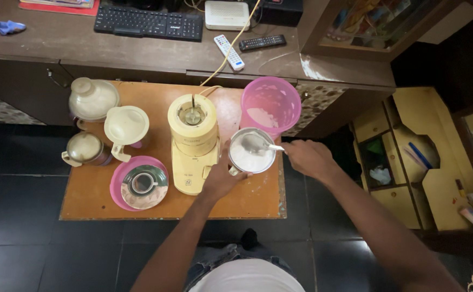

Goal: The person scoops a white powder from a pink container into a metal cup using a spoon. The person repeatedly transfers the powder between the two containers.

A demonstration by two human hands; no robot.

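A steel grinder jar (250, 157) holding white batter stands on the low orange table (96, 200), right of the yellow mixer base (193, 141). My left hand (221, 179) grips the jar by its handle side. My right hand (308, 158) holds a steel spoon (259, 143) whose bowl dips into the batter. Just behind the jar is a pink plastic bucket (271, 103) with some white batter at its bottom.
Left of the mixer are two lidded jars (92, 99) (125, 125), a steel jar (85, 148) and a pink plate with a jar lid (139, 184). A dark desk (85, 40) behind carries a keyboard and remotes. A yellow shelf unit (415, 162) stands at right.
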